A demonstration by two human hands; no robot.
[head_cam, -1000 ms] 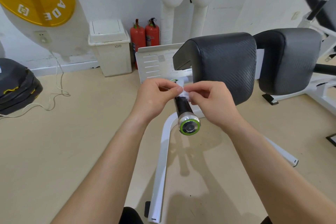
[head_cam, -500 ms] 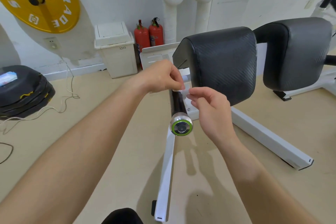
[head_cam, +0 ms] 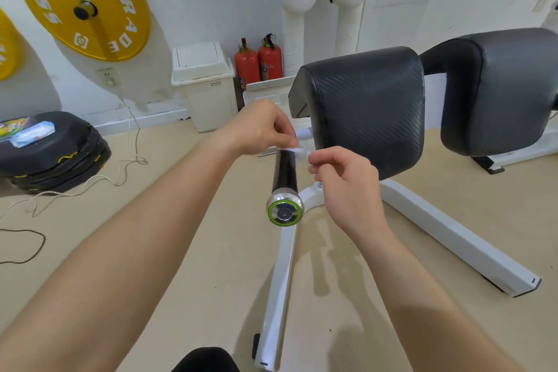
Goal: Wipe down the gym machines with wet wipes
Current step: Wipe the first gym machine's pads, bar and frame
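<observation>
**Risks.** Your left hand (head_cam: 259,130) and right hand (head_cam: 344,178) each pinch one end of a small wet wipe (head_cam: 297,150), which is drawn across the far end of the black handle (head_cam: 283,170). Both grips are narrow fingertip pinches on the wipe, not full-hand holds.

- The wipe looks thin and bunched. Pulled taut between two pinches, it could tear or slip out of one grip. A dropped wipe would land on the floor (head_cam: 211,251) and be unfit for further use.
- Gathered into a narrow strip, the wipe may clean only a band of the handle. The near length and the chrome end cap (head_cam: 284,212) would go unwiped unless you work it along.
- The black pad (head_cam: 359,112) stands just beside your right hand, so your knuckles may catch its edge in a back-and-forth stroke.

I judge the task to be early. Neither the pad nor the white frame (head_cam: 280,281) shows any sign of having been wiped or not.

**Condition of the item.** The wipe is white and crumpled, and your fingers hide most of it. Whether it is damp enough cannot be told. It sits at the handle's far end, touching the top or just above it; contact cannot be confirmed. The handle is glossy black and points toward you, ending in a green-ringed cap. A packet (head_cam: 31,133), possibly the wipe supply, lies on the stack of black plates (head_cam: 60,157), well apart to your left.
</observation>
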